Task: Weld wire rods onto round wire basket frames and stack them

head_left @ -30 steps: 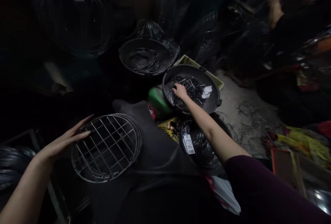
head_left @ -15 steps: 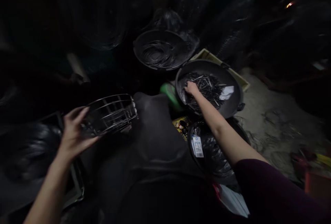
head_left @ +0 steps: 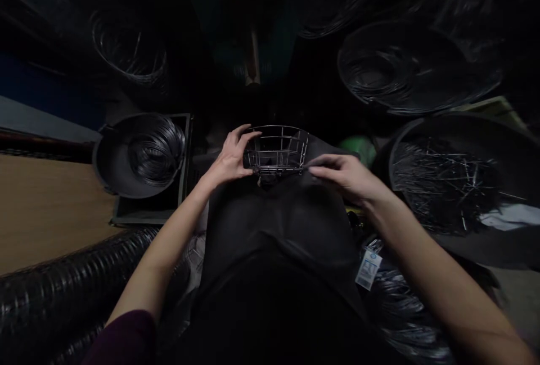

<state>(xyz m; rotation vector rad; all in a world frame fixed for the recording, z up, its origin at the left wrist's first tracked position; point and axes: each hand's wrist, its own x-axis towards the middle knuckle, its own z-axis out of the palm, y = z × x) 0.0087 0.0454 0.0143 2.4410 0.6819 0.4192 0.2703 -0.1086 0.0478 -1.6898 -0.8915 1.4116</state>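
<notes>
While the left grip (head_left: 230, 158) clasps a wire basket (head_left: 282, 152), right grip (head_left: 348, 176) unclear, wire pan (head_left: 517, 148) right, coil bowl (head_left: 116, 157) left

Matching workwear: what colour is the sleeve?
The sleeve is dark purple, clearest in the head view.

The right hand (head_left: 346, 176) has left the pan of short wires (head_left: 517, 145) and come to the right end of the wire basket (head_left: 278, 154); the left hand (head_left: 231, 157), open beside the basket at first, now grips its left end; the basket has tipped side-on; a coil-filled pan (head_left: 113, 157) has appeared left of it.
</notes>
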